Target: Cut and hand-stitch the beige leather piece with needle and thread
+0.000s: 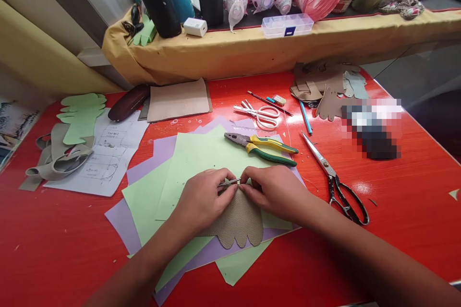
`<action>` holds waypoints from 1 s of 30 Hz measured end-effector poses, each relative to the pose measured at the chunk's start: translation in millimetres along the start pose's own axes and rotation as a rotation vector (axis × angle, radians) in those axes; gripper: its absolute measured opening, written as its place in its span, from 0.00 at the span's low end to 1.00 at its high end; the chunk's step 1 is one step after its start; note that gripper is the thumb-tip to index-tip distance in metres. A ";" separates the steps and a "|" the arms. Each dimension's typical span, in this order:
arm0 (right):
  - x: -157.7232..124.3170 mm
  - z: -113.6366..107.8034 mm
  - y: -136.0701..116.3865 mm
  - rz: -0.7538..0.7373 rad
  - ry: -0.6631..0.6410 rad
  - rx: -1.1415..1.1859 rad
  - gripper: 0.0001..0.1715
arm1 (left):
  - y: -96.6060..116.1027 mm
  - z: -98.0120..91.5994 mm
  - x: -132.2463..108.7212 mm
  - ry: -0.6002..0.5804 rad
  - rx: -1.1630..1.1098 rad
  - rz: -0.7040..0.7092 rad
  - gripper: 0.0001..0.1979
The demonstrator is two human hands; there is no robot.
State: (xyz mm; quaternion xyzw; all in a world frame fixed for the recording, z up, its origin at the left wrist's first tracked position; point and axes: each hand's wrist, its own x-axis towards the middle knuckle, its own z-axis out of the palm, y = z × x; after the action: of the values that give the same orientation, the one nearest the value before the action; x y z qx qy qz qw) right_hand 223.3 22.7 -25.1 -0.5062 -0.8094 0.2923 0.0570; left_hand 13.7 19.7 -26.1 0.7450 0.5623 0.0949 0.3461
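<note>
A grey-beige, scallop-edged piece of leather (239,218) lies under my hands on green and purple paper sheets. My left hand (207,196) is closed, pinching a thin silvery metal tool (229,182) at the leather's upper edge. Facing it, my right hand (268,187) has thumb and fingers pinched on that same edge, close to the tool's tip. Fingers hide the exact point of contact. Just beyond my hands rest combination pliers (261,147) with yellow-green handles. Large black-handled scissors (334,180) lie right of my right hand.
White-handled scissors (259,115), a pencil (264,100) and a blue pen (306,117) lie behind the pliers. Leather scraps (320,81) are heaped back right. Drawn paper patterns (108,158), a dark case (128,103) and a leather sheet (178,100) occupy the left. A crowded shelf (230,60) borders the red table.
</note>
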 end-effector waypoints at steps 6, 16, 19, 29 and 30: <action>-0.3 -1.9 0.9 -0.005 -0.022 0.013 0.09 | 1.1 -0.8 1.8 -0.030 0.015 -0.010 0.05; -0.1 1.2 -0.8 -0.012 -0.007 0.002 0.08 | 1.6 -1.1 1.4 -0.034 -0.008 -0.010 0.08; -0.2 0.6 -2.3 -0.014 -0.011 0.012 0.08 | 0.5 -3.3 1.5 -0.046 -0.040 -0.017 0.08; -2.0 -7.0 0.4 -0.013 -0.028 0.080 0.08 | -2.7 -6.9 -0.9 -0.076 -0.085 -0.010 0.08; -2.3 -7.9 0.4 -0.015 -0.033 0.082 0.08 | -2.6 -7.0 -1.0 -0.072 -0.090 -0.011 0.08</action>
State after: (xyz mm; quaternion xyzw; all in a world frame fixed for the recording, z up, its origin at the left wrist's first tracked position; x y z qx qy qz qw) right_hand 227.8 24.1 -18.4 -0.4923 -0.8014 0.3331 0.0665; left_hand 7.6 22.0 -22.4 0.7285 0.5487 0.0914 0.3998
